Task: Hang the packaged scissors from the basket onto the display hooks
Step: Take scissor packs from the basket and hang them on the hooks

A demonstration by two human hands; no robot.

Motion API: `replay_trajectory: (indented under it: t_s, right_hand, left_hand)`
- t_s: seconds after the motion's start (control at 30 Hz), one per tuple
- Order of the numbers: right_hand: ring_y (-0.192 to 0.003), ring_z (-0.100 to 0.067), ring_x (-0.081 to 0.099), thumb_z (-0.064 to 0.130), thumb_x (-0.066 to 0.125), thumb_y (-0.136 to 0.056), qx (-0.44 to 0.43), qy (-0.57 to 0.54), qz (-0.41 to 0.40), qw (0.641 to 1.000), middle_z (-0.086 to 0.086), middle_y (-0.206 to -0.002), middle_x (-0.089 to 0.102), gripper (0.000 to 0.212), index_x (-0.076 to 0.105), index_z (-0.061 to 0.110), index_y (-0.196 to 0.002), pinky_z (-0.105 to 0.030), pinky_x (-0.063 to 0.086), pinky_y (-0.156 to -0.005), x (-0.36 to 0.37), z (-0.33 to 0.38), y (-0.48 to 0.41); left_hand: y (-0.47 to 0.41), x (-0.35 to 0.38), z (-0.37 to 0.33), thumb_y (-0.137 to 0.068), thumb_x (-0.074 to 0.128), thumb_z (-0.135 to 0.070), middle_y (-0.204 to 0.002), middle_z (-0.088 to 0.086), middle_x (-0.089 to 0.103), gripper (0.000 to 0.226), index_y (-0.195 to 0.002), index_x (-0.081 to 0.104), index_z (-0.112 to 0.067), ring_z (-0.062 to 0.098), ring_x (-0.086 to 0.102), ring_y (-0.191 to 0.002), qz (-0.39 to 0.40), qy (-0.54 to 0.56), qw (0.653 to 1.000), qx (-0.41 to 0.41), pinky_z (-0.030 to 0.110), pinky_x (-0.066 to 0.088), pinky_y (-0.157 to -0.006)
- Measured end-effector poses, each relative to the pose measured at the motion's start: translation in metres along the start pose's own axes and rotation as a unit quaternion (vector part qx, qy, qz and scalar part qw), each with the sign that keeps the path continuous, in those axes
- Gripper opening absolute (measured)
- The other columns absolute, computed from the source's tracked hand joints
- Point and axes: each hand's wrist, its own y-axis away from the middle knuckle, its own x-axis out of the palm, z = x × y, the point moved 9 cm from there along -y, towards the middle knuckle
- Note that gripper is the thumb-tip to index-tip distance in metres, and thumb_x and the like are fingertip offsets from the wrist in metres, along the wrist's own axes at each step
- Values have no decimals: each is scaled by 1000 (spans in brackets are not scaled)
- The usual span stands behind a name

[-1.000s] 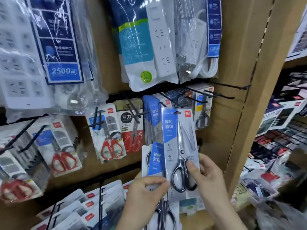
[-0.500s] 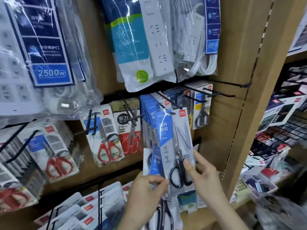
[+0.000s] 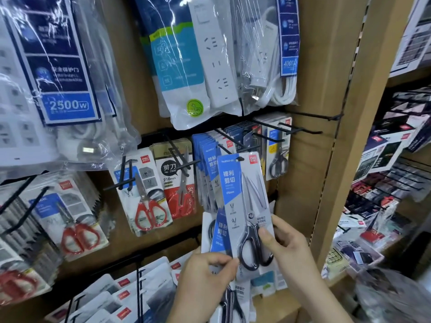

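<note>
Head cam, the only view: the packaged scissors (image 3: 247,201) are up in front of the peg wall, roughly upright; the hang hole at the top of the card sits right at the tip of a black hook (image 3: 225,149) that already carries a row of blue packs (image 3: 207,164). The left hand (image 3: 205,273) has its fingers curled, pinching the card's lower left edge; the right hand (image 3: 284,245) clamps the lower right, thumb on the front by the black handles. I'd guess it's light but bottom-heavy; thin card flexes, the clear blister is slick; so hold low by the edges and steer the hole on gently, since that slot could tear. Can't make out the basket.
</note>
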Motion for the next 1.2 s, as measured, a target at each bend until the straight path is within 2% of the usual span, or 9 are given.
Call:
replay_trajectory:
  t_s: [0.13, 0.3, 0.47, 0.53, 0.67, 0.77, 0.93, 1.03, 1.2]
  right_hand:
    - [-110, -18, 68, 11, 65, -89, 17, -17, 20, 1000, 1, -113, 74, 35, 67, 20, -122, -41, 53, -96, -2, -7, -3]
    - [-95, -20, 73, 0, 66, -89, -1, 5, 11, 1000, -2, -99, 78, 39, 66, 22, -121, -35, 59, -84, -3, -3, -14]
    - [-71, -5, 66, 4, 66, -91, -26, -2, -22, 999, -2, -85, 77, 58, 51, 41, -132, -15, 51, -65, 8, -6, -41]
    - [-86, 1, 65, 7, 64, -93, -55, 47, -24, 997, 11, -100, 71, 50, 54, 38, -131, -9, 50, -76, 17, -8, -54]
    - [-96, -23, 61, 10, 62, -95, -69, 93, -17, 993, 25, -120, 61, 44, 59, 32, -133, -10, 47, -84, 33, -25, -84]
    - [-110, -5, 54, 11, 65, -93, -71, 148, -12, 986, 13, -121, 58, 50, 55, 34, -136, -21, 41, -101, 43, -34, -102]
    - [-116, -23, 51, 9, 67, -89, -62, 337, -34, 939, -6, -128, 48, 63, 47, 36, -143, -29, 39, -105, 45, -34, -92]
    - [-100, -13, 60, 22, 63, -95, 45, 191, 27, 980, 5, -117, 56, 51, 49, 34, -142, -34, 49, -98, 36, -38, -59]
    - [-101, 5, 66, 38, 64, -83, 225, -13, 217, 950, 23, -107, 72, 35, 60, 38, -117, -13, 51, -83, 59, -52, 28]
  left_hand:
    - [-3, 0, 1, -80, 78, -32, -74, -23, 70, 17, -63, 76, -32, -15, 58, -83, 0, 22, 1000, -4, -1, 38, -68]
    - [-12, 6, 2, -82, 77, -22, -65, -8, 71, 18, -64, 76, -24, 5, 60, -59, 4, 61, 998, -24, 18, 48, -62]
    - [-22, -4, 5, -82, 77, -24, -68, -4, 73, 18, -66, 77, -32, 7, 61, -59, -43, 77, 995, -41, 21, 51, -63]
    - [-23, -11, 16, -81, 79, -24, -76, -7, 75, 17, -66, 78, -33, 10, 67, -66, -69, 70, 993, -63, 22, 52, -63]
    - [-12, -27, 40, -81, 80, -20, -101, -4, 69, 15, -73, 78, -33, -2, 63, -89, -122, 72, 986, -90, 7, 47, -63]
    - [1, -37, 46, -80, 80, -14, -106, -4, 62, 22, -78, 77, -36, -1, 58, -95, -156, 112, 978, -84, 8, 46, -64]
    - [10, -39, 32, -80, 78, -12, -118, -19, 65, 35, -100, 74, -41, -1, 58, -115, -141, 225, 964, -32, 8, 51, -75]
    - [11, -37, 25, -81, 76, -20, -140, -22, 53, 55, -119, 60, -56, 8, 48, -133, -130, 265, 955, -4, 41, 46, -106]
    - [4, -30, 18, -85, 68, -6, -139, 0, 59, 83, -130, 35, -67, 23, 61, -122, -125, 367, 922, 12, 56, 47, -101]
